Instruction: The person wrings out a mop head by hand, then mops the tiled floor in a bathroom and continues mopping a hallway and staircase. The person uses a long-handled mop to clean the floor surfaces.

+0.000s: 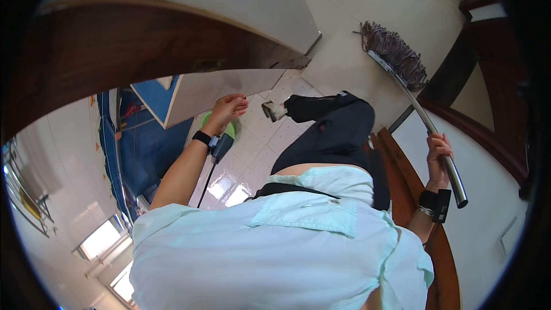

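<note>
My right hand (439, 153) is wrapped around the shiny metal handle (415, 105) of a mop, near its upper end. The handle slants away to a grey string mop head (394, 54) over the pale floor. Whether the strands press on the floor cannot be told. My left hand (230, 110) is raised over the tiles, empty, its fingers loosely bent. Below it, partly hidden by the hand and wrist, is a green round basin (231, 128). A dark device (222, 148) with a black cord appears beside my left wrist.
A brown wooden door frame (150, 36) and a white panel (224, 90) stand on the left. Beyond is a blue surface (146, 155) with items on it. Dark red wooden furniture (478, 137) and a brown wooden edge (398, 155) are on the right. Speckled tiles (262, 155) lie by my shoe.
</note>
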`<action>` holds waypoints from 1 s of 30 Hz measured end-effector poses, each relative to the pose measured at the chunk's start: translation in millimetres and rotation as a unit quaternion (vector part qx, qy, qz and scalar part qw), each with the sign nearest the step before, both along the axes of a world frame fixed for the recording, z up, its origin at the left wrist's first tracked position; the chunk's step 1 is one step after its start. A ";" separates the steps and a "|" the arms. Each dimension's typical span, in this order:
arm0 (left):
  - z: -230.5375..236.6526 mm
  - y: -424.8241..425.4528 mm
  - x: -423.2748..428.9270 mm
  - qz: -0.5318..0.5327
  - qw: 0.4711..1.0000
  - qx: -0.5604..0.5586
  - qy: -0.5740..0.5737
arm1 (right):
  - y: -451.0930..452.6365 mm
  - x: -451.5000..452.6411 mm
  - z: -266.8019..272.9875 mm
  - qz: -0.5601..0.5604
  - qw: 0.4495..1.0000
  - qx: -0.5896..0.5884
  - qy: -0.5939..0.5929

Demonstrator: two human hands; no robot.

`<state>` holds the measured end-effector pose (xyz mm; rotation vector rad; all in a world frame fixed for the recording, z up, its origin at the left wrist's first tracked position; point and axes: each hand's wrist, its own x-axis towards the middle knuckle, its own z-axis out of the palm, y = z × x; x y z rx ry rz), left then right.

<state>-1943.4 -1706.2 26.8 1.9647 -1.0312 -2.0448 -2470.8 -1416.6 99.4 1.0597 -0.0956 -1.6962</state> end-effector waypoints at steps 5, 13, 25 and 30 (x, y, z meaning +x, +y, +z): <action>-28.5 20.4 67.1 0.065 0.991 0.058 -0.106 | 4.5 -19.4 4.7 -0.065 0.997 0.018 -0.022; -49.6 48.3 42.7 0.014 0.992 0.107 -0.060 | 12.3 -35.0 11.4 -0.065 0.997 0.027 0.012; -22.4 -2.4 -278.8 -0.395 0.903 -0.105 0.132 | 27.4 -38.2 -11.9 -0.065 0.997 -0.034 -0.010; -14.7 25.2 -418.1 -0.537 0.820 0.003 0.198 | 34.2 -23.1 -18.9 -0.101 0.993 -0.004 0.061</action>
